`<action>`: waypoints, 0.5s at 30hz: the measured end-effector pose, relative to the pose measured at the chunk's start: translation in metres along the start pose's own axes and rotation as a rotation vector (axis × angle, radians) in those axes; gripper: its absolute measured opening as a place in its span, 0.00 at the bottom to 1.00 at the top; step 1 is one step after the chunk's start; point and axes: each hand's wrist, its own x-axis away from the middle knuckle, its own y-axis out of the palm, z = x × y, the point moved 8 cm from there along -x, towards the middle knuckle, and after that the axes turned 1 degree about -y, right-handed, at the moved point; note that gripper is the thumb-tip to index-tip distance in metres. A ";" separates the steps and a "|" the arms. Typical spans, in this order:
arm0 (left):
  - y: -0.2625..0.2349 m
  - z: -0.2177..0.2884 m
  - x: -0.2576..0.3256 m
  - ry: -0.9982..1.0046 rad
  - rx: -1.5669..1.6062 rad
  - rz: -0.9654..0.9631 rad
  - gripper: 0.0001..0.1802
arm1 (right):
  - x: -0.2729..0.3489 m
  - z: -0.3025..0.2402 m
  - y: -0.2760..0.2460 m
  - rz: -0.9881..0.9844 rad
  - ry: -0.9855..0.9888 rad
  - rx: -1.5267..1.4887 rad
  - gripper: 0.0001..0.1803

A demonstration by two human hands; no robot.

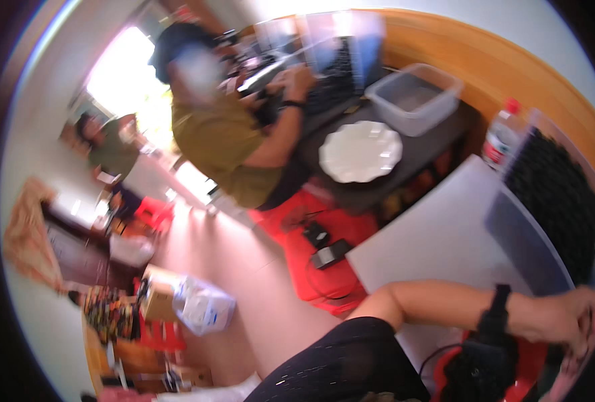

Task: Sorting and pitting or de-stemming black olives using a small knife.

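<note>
White board is lying beside 1 clear bin, which is holding black pieces. Left hand is curling near the bin; cannot tell its contents. Right hand is blurring alongside, state indeterminate.

A white table gives a broad, flat passage between a red stool on its left and a tall clear bin of dark pieces on its right. The bin's wall closes off the right side. A bottle stands upright at the far corner, narrowing the gap there. The left forearm crosses the near edge, its hand just beside the bin's near end. Farther off, a scalloped plate and open plastic tub obstruct the dark table.
</note>
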 end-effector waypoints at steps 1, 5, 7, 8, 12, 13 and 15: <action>0.008 0.006 0.000 0.004 0.067 -0.019 0.17 | 0.000 -0.003 -0.036 0.048 -0.183 -0.027 0.29; -0.039 0.069 0.003 0.143 -0.276 0.342 0.08 | 0.000 -0.025 0.022 0.131 -0.341 -0.197 0.08; -0.059 0.103 0.014 0.257 -0.361 0.461 0.05 | 0.005 -0.042 0.053 -0.050 -0.355 -0.168 0.07; -0.067 0.116 0.016 0.339 -0.422 0.458 0.04 | 0.007 -0.047 0.062 -0.121 -0.380 -0.159 0.08; -0.076 0.123 0.021 0.336 -0.419 0.546 0.16 | 0.016 -0.054 0.064 0.033 -0.389 -0.162 0.09; -0.077 0.119 0.020 0.311 -0.422 0.564 0.21 | 0.016 -0.056 0.065 0.010 -0.389 -0.157 0.10; -0.070 0.113 0.019 0.259 -0.603 0.543 0.30 | 0.017 -0.058 0.058 0.053 -0.393 -0.180 0.11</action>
